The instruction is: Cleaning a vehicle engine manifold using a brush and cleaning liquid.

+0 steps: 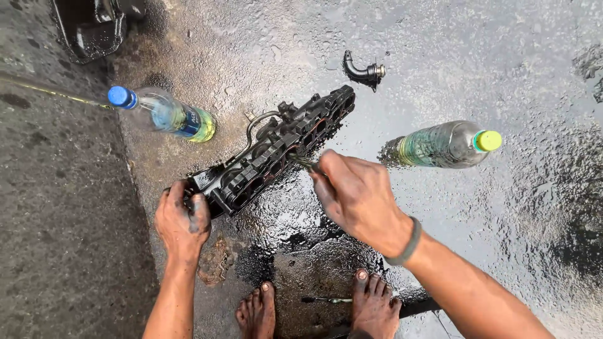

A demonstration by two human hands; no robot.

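On the wet, oily ground (477, 56), the left hand (181, 221) has its fingers closed round the near end of a black engine manifold (276, 147) lying diagonally between two plastic bottles, while the right hand (355, 196) pinches a thin tool (304, 163) against its middle.
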